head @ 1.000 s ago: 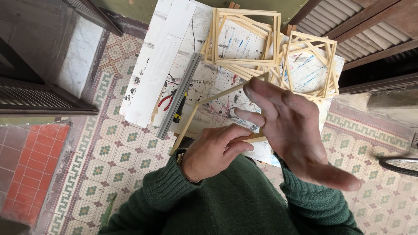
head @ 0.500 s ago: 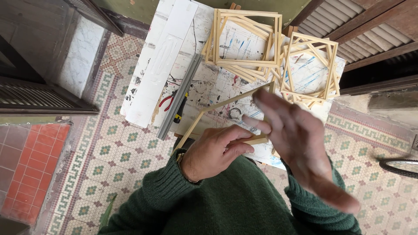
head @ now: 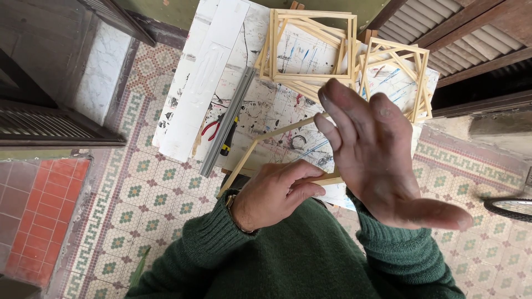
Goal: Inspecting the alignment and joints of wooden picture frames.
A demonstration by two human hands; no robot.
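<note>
Lower middle of the frame: left hand (head: 277, 194) curled closed around the near rail of a pale wooden stretcher frame (head: 260, 145), fingers wrapped over the bar, pinning it against the table's near edge, apparently so the light frame cannot slide. Frame lying flat on the paint-spattered white table (head: 266, 111), its far bar slanting toward the centre, its left bar running down past the table edge toward the wrist.

Right of centre: right hand (head: 377, 160) raised above the frame, palm flat and open, fingers spread and pointing up-frame, gripping nothing; held clear of the wood, fingertips hiding part of the frame's right end, so whether that corner is joined cannot be told.

Upper middle: stack of finished frames (head: 310, 47) piled loosely square on square at the far side of the table, out of the working area yet within reach. Upper right: second stack of frames (head: 396, 75), skewed, overhanging the far right corner. Left of centre: long grey metal bar (head: 227, 130) lying lengthwise down the table beside a white board (head: 205, 83), both parallel to the table's left side and so out of the way. Just beside the bar: red-handled pliers (head: 211, 127) and a black-and-yellow handled tool (head: 228, 138), close to the gripping hand.

Around the table: patterned mosaic tile floor (head: 155, 199); green knitted sleeves (head: 221, 249) along the bottom; a slice of bicycle tyre (head: 510, 206) at the right edge
</note>
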